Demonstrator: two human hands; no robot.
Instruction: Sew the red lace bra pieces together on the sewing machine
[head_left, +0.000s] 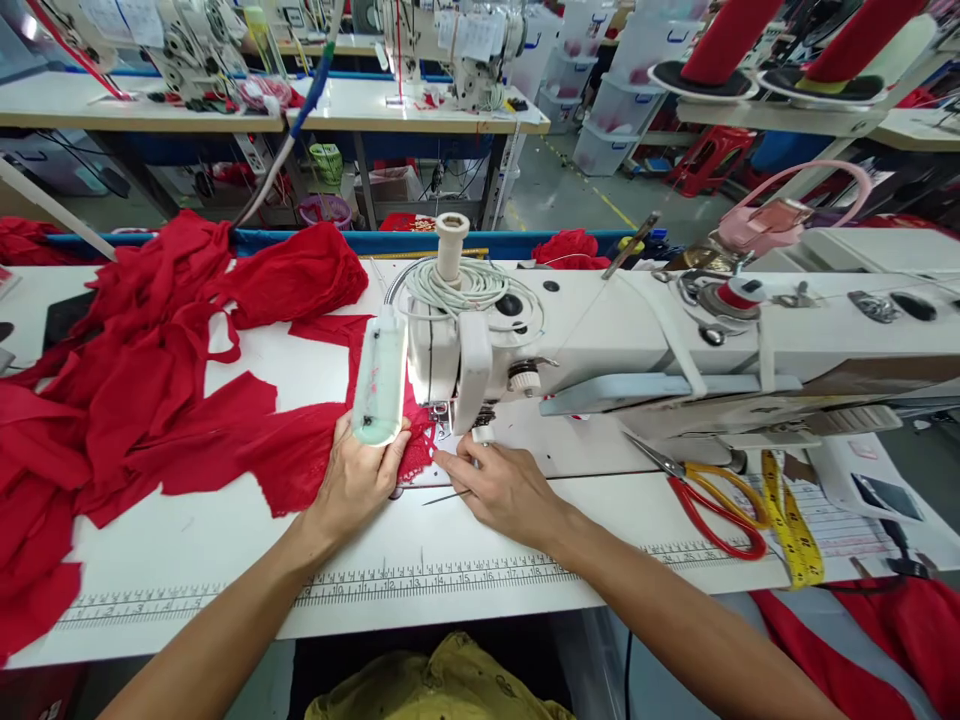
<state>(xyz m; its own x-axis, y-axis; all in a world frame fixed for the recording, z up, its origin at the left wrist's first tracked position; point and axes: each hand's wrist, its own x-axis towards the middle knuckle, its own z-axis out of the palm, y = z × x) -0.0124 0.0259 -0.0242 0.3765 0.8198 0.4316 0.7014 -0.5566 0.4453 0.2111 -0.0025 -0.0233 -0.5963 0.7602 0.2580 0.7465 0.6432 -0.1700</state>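
A red lace-edged fabric piece (pixel 417 455) lies under the presser foot (pixel 441 415) of a white sewing machine (pixel 585 320). My left hand (pixel 360 470) presses and grips the fabric left of the needle, its fingers partly hidden behind a pale green guard (pixel 379 385). Just right of the foot, my right hand (pixel 510 490) has its fingers curled, with the fingertips at the lace edge. A thin pointed metal tool (pixel 445 497) sticks out from under that hand; the rest of it is hidden.
A large heap of red fabric (pixel 150 400) covers the table's left side. Scissors (pixel 705 490) and a yellow tape measure (pixel 791 520) lie at the right. A printed ruler (pixel 420 580) runs along the front edge. Red thread cones (pixel 727 40) stand at upper right.
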